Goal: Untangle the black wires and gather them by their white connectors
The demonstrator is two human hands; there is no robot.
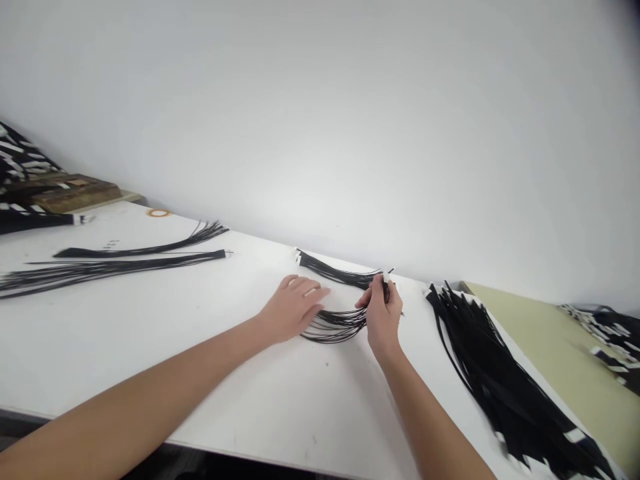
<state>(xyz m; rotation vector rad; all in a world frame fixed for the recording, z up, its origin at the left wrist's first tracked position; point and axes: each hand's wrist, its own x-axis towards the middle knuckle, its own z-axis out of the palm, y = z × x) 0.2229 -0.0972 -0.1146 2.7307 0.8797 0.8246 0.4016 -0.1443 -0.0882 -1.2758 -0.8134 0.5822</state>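
Near the middle of the white table, my right hand (384, 313) is closed round one end of a bundle of thin black wires (343, 327). A small white piece shows at its fingertips. The wires sag in a curve leftward to my left hand (295, 310), whose fingers are stretched out and apart. It hides the bundle's left end, so I cannot tell whether it touches the wires. Just behind both hands lies another black wire bundle (335, 272) with a white connector (299, 259) at its left end; its right end passes behind my right hand.
Two black wire bundles (145, 250) (125, 267) lie at left, with an orange ring (159, 213) behind. A brown wooden block (83, 193) stands at far left. To the right is a thick pile of black cables (505, 373) beside a yellowish board (540, 327). A white wall rises behind.
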